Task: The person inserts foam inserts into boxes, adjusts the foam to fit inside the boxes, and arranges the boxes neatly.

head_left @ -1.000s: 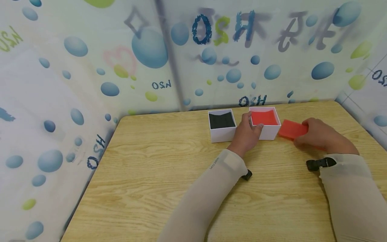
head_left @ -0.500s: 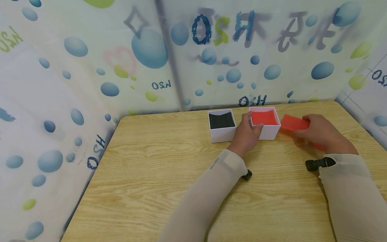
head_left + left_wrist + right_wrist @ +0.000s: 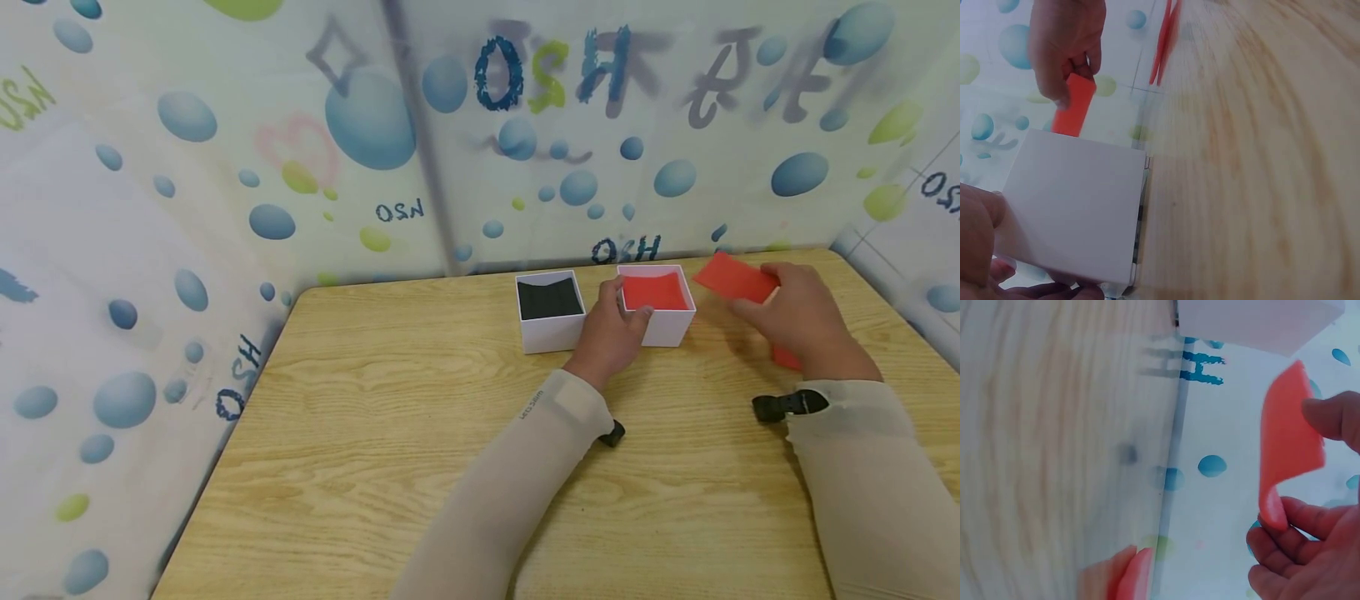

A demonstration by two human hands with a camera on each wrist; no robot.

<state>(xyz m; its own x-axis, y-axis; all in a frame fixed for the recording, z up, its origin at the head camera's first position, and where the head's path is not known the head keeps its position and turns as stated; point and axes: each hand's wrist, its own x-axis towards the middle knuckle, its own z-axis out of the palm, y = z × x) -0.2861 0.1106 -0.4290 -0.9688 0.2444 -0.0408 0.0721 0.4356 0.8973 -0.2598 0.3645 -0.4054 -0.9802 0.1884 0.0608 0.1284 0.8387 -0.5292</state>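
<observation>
My left hand grips the near left corner of a small open white box with red material inside. The left wrist view shows the white box from its side, with fingers around its edge. To the right of that box and above the table, my right hand pinches a thin, soft red sheet between thumb and fingers. In the right wrist view the red sheet bends into a curve. Another red piece lies on the table, mostly hidden under the right hand.
A second white box with black material inside stands left of the first. The boxes sit near the back edge of a wooden table. Behind it rises a patterned wall with blue spots.
My right hand has risen and moved slightly back, lifting the red sheet from beside the box to above the table. The left hand and both boxes have stayed put.
</observation>
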